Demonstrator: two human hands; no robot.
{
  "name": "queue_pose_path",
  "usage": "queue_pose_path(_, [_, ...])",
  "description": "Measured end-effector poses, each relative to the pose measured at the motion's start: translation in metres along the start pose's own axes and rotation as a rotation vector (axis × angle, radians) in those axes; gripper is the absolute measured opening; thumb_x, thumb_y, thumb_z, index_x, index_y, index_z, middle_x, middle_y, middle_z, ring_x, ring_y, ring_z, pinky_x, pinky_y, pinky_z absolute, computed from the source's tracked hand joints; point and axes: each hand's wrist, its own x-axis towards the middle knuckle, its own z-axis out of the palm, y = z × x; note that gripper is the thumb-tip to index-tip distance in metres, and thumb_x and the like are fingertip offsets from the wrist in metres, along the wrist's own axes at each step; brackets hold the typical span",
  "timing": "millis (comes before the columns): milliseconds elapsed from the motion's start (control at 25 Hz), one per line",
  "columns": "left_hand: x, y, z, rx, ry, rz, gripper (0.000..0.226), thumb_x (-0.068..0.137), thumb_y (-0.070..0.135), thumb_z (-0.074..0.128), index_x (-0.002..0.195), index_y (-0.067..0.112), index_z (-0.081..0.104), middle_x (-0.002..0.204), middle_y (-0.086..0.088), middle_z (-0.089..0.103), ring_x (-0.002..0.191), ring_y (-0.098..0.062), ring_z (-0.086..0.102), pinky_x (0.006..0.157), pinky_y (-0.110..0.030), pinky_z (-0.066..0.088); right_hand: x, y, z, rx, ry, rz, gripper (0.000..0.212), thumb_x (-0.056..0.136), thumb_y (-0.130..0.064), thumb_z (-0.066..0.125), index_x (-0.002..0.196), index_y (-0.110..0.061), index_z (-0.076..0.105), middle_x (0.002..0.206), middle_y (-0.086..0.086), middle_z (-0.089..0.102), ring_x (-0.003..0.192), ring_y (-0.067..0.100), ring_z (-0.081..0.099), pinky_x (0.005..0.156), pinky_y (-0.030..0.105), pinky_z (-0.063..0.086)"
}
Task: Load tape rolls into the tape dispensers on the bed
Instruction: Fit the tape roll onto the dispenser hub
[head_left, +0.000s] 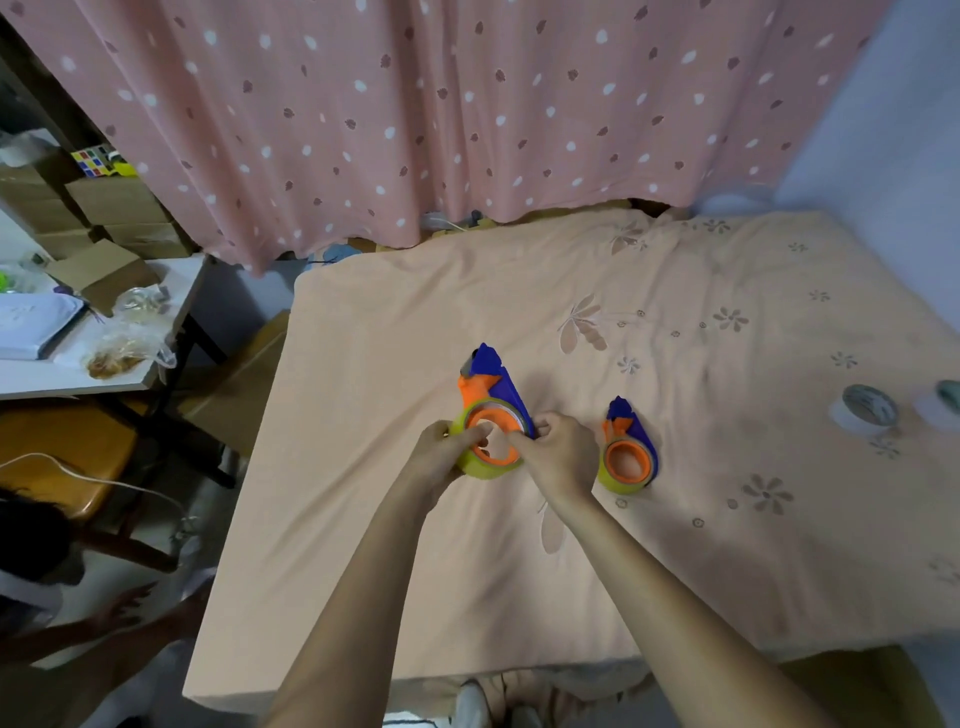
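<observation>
A blue and orange tape dispenser (491, 382) lies in the middle of the peach bed (675, 545), with a yellowish tape roll (480, 465) on its orange hub. My left hand (447, 454) grips that roll from the left, thumb inside the hub. My right hand (558, 457) holds the dispenser's right edge. A second blue and orange dispenser (626, 449) with a yellow roll on it lies just right of my right hand. Two loose clear tape rolls sit at the far right, one (865, 410) whole and one (945, 402) cut by the frame edge.
A pink dotted curtain (441, 114) hangs behind the bed. On the left stand a white table (93, 376) with boxes, bags and papers, and an orange chair (67, 452). Another person's head and hand (124, 605) show at the lower left.
</observation>
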Motion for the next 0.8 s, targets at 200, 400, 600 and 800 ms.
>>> queue_pose_path(200, [0.030,-0.030,0.000,0.447,0.267,-0.098,0.049,0.075,0.048,0.069,0.094,0.004,0.057,0.076,-0.008,0.065,0.066,-0.024,0.062,0.068,-0.033,0.051,0.004,0.013,0.013,-0.120,-0.039,0.027,0.028,0.057,-0.044,0.063,0.054,-0.019,0.050,0.054,0.002,0.061,0.057,0.024,0.059,0.043,0.025,0.028])
queue_pose_path(400, [0.040,-0.058,0.029,0.621,0.300,-0.042,0.035,0.081,0.038,0.060,0.088,0.004,0.061,0.070,-0.011,0.068,0.078,-0.030,0.069,0.061,-0.029,0.044,0.004,0.033,0.007,-0.210,-0.092,0.087,0.035,0.056,-0.047,0.066,0.057,-0.019,0.045,0.059,0.000,0.057,0.057,0.023,0.052,0.043,0.027,0.027])
queue_pose_path(600, [0.056,-0.083,0.053,0.698,0.368,0.051,0.023,0.087,0.027,0.055,0.079,0.007,0.049,0.085,-0.017,0.067,0.080,-0.036,0.062,0.059,-0.030,0.036,0.020,0.059,0.015,-0.233,-0.067,0.163,0.020,0.066,-0.033,0.069,0.069,-0.016,0.059,0.068,0.002,0.064,0.066,0.027,0.060,0.050,0.026,0.039])
queue_pose_path(800, [0.085,-0.091,0.069,0.830,0.397,0.050,0.015,0.087,0.021,0.052,0.079,0.008,0.048,0.081,-0.012,0.060,0.072,-0.033,0.055,0.057,-0.030,0.034,0.035,0.086,0.025,-0.183,-0.100,0.188,0.025,0.072,-0.029,0.066,0.063,-0.019,0.046,0.061,-0.002,0.051,0.061,0.024,0.050,0.044,0.024,0.025])
